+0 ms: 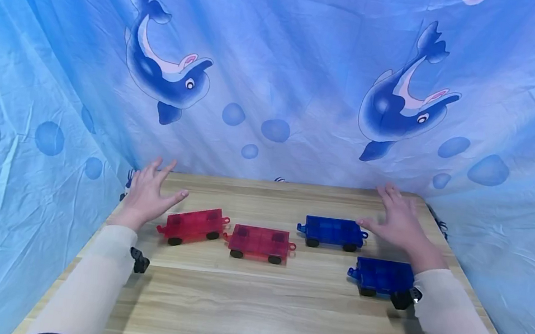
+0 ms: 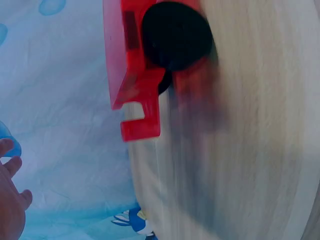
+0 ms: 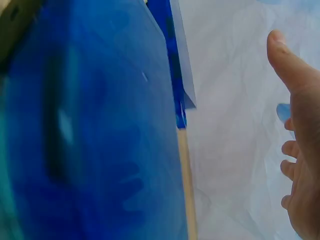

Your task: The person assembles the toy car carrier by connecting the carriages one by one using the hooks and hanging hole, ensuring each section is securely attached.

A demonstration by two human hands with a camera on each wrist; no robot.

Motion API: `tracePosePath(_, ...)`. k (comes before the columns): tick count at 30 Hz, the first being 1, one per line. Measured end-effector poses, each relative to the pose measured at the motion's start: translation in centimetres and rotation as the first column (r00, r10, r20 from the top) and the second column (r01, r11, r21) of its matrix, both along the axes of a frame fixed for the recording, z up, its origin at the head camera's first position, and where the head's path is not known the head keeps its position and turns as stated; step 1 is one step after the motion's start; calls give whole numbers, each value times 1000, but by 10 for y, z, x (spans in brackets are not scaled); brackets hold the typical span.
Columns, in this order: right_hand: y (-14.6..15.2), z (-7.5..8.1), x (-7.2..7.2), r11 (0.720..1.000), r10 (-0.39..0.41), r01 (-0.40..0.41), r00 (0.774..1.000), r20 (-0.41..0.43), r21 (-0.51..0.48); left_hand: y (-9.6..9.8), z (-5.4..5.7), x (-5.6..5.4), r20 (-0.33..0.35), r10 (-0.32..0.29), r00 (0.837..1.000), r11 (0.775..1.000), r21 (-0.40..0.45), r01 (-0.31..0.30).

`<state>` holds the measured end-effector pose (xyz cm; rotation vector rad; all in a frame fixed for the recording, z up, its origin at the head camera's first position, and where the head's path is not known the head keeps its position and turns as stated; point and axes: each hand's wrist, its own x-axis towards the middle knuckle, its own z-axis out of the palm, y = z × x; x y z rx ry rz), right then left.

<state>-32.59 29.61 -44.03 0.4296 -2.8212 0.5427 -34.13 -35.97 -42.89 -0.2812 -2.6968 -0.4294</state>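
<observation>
My left hand is spread at the table's left side, fingers apart and holding nothing. Just right of it stands a red toy train car, set at a slant, its hook showing large in the left wrist view. A second red car stands beside it, the facing hook and ring overlapping. My right hand is likewise spread and holds nothing; its thumb overlaps the end of a blue car in the head view. Nearer me, a second blue car is partly hidden behind the right wrist and its camera.
The wooden table has its far edge against a blue curtain printed with dolphins and bubbles. More curtain hangs along both sides. Small black cameras sit on the wrists, low over the tabletop.
</observation>
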Motion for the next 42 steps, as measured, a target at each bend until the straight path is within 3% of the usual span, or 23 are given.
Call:
tracePosePath(6, -17, -6, 5, 998, 29, -27, 999, 31, -53, 8, -6, 5, 20, -6, 1000, 999, 50, 5)
tracePosePath(13, -42, -4, 12, 995, 28, -15, 991, 129, -99, 20, -12, 8, 54, -29, 998, 994, 106, 23)
tracePosePath(21, -64, -13, 10, 991, 58, -42, 991, 123, -129, 32, -22, 9, 86, -79, 993, 986, 154, 65)
tracePosePath(28, -87, -19, 9, 984, 99, -79, 987, 124, -162, 47, -28, 16, 131, -143, 981, 961, 255, 106)
tracePosePath(42, -129, -24, 13, 972, 146, -117, 980, 134, -201, 70, -35, 24, 178, -228, 957, 915, 376, 148)
